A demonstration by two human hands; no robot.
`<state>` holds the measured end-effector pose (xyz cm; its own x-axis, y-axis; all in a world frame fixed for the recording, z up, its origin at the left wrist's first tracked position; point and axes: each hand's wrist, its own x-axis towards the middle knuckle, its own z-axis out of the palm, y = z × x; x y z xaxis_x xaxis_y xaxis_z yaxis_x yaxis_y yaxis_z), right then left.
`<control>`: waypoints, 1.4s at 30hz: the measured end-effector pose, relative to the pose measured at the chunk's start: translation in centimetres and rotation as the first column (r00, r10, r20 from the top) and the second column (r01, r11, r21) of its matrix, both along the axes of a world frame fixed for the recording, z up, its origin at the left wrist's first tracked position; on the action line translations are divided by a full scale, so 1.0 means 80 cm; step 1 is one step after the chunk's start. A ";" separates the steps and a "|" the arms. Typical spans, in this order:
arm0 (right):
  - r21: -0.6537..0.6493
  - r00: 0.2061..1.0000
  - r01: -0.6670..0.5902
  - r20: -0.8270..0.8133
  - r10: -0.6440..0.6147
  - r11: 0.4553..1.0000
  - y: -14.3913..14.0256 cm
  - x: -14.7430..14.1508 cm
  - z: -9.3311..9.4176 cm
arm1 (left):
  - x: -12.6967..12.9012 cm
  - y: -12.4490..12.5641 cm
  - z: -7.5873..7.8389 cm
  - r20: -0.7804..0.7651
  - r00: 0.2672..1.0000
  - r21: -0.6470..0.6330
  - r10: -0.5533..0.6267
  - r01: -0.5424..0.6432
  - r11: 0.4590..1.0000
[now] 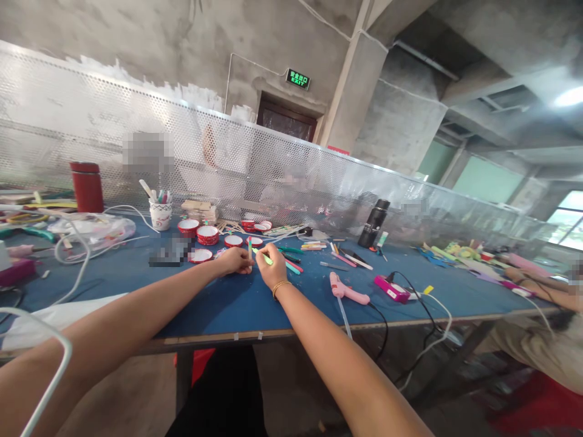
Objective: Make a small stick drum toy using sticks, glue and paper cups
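Marker [268, 259], yellow-green, pinched in the right hand [274, 267], right up beside a slim strip [250, 244], red at its top, that the left hand [235, 261] pinches upright! Both hands are over the blue table [214, 315], small red-rimmed discs [207, 234] beyond them, a pink glue gun [350, 292] off to the right.

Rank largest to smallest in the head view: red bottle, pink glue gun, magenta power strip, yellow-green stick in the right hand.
1. Red bottle
2. Pink glue gun, magenta power strip: too alike to rank
3. Yellow-green stick, partly covered
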<state>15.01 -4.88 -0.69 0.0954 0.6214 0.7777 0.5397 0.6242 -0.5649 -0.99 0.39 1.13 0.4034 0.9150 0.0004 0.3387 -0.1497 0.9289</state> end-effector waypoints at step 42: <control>0.005 1.000 0.015 -0.003 -0.014 1.000 -0.001 0.001 0.001 | 0.001 -0.003 0.002 -0.032 0.999 0.010 0.012 -0.011 1.000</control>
